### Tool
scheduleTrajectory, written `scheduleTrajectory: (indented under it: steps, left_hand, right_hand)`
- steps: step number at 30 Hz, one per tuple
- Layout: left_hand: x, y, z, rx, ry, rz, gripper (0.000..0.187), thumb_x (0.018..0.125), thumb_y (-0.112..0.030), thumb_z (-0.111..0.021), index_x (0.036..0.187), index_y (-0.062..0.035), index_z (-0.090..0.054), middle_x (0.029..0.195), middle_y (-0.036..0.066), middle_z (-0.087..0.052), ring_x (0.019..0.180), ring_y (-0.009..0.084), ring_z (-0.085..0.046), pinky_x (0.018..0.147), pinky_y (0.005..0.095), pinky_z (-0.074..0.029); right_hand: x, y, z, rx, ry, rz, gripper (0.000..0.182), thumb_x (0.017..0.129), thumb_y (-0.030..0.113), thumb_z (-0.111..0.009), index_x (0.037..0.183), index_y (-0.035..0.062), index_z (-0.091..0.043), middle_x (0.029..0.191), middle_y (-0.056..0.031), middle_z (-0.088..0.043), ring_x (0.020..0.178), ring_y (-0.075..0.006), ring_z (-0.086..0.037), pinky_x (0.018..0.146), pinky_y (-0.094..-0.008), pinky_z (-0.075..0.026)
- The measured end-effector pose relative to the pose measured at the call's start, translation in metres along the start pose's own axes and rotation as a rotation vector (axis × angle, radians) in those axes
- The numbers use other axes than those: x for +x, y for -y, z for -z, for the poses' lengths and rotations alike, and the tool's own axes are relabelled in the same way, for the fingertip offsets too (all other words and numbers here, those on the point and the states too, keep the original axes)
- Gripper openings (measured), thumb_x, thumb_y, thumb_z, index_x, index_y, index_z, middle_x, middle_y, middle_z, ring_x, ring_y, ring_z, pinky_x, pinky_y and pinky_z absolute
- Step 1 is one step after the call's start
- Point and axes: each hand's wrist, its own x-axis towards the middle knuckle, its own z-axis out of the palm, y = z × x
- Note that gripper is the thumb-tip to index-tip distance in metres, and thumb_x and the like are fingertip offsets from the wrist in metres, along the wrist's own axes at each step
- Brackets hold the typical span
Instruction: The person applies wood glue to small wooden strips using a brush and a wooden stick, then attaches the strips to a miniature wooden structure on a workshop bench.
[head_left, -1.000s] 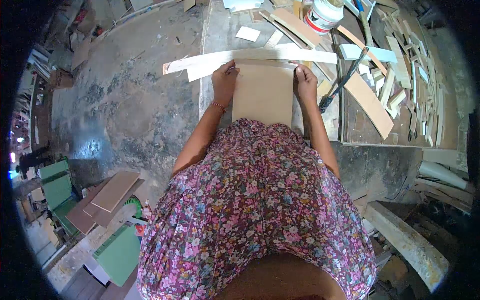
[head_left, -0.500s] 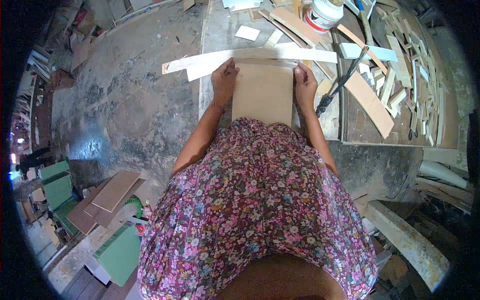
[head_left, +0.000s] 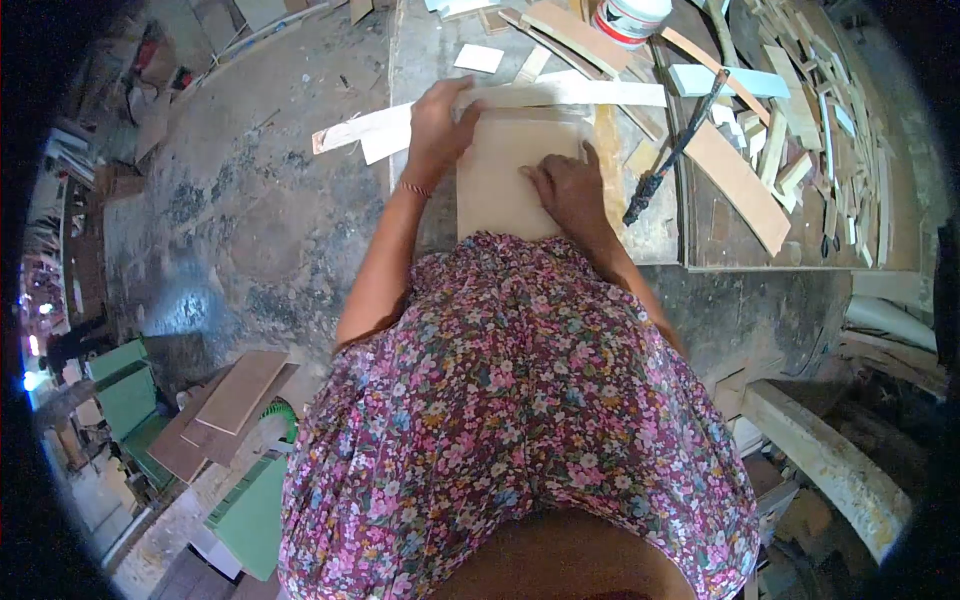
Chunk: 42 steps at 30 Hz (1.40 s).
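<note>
A flat tan board (head_left: pixel 500 180) lies in front of me, its near edge against my floral clothing. Across its far end runs a long, thin white strip (head_left: pixel 570 94), with a shorter white piece (head_left: pixel 385 146) under its left part. My left hand (head_left: pixel 438 125) is at the board's far left corner, thumb and fingers closed around the strip's near and far edges. On the right half of the board rests my right hand (head_left: pixel 575 188), fingers apart and nothing held in it.
A dark stick-like tool (head_left: pixel 675 150) lies right of the board. Beyond are a white bucket (head_left: pixel 632 20), an orange-tan plank (head_left: pixel 735 185) and many wood offcuts (head_left: pixel 785 165). Green panels (head_left: pixel 250 515) and brown boards (head_left: pixel 240 392) lie lower left.
My right hand has left the board's far right corner and moved inward and nearer, onto its surface. My left hand has shifted farther forward, over the strip.
</note>
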Motion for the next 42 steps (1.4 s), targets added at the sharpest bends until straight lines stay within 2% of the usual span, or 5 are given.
scheduleTrajectory:
  steps: [6,13,25,30,42]
  left_hand:
    - [0.067,-0.021,-0.026,-0.141,0.755,0.02,0.036,0.075,-0.029,-0.057,0.098,-0.0011,-0.055,0.094,0.013,-0.058,0.086,0.0202,-0.055,0.077,0.0293,-0.042]
    - [0.088,-0.024,-0.069,-0.29,1.127,-0.056,0.041,0.077,-0.036,-0.051,0.098,0.0004,-0.056,0.089,0.013,-0.059,0.083,0.0198,-0.054,0.076,0.029,-0.042]
    - [0.083,-0.029,-0.072,-0.21,1.136,0.163,0.05,0.075,-0.046,-0.051,0.094,-0.0005,-0.058,0.099,0.016,-0.052,0.094,0.0223,-0.048,0.083,0.0317,-0.036]
    - [0.083,-0.022,-0.082,-0.226,1.157,0.143,0.047,0.075,-0.043,-0.053,0.092,0.0,-0.058,0.087,0.013,-0.057,0.084,0.0194,-0.052,0.077,0.0307,-0.039]
    - [0.081,-0.011,-0.091,-0.253,1.102,-0.067,0.035,0.076,-0.03,-0.052,0.092,-0.0004,-0.059,0.083,0.012,-0.059,0.079,0.0186,-0.053,0.077,0.0289,-0.041]
  right_hand:
    - [0.012,0.007,-0.02,-0.063,0.125,-0.078,0.042,0.083,0.038,-0.038,0.069,0.0029,-0.057,0.066,-0.0128,-0.058,0.066,-0.0291,-0.056,0.085,-0.0604,-0.019]
    - [0.018,0.003,-0.032,-0.064,0.048,-0.071,0.044,0.084,0.037,-0.035,0.07,0.0017,-0.057,0.065,-0.0148,-0.058,0.064,-0.0307,-0.057,0.084,-0.0629,-0.018]
    - [0.027,0.0,-0.033,0.052,-0.107,-0.046,0.046,0.085,0.037,-0.032,0.07,0.0005,-0.057,0.063,-0.0141,-0.057,0.061,-0.0308,-0.056,0.082,-0.0631,-0.022]
    - [0.034,0.003,-0.029,0.015,0.175,-0.192,0.043,0.085,0.034,-0.035,0.077,-0.0022,-0.056,0.072,-0.0185,-0.057,0.077,-0.0353,-0.053,0.085,-0.0598,-0.017]
    - [0.039,0.009,-0.033,0.083,0.155,-0.151,0.045,0.086,0.035,-0.032,0.077,-0.0028,-0.056,0.072,-0.0186,-0.058,0.077,-0.0337,-0.054,0.085,-0.063,-0.012]
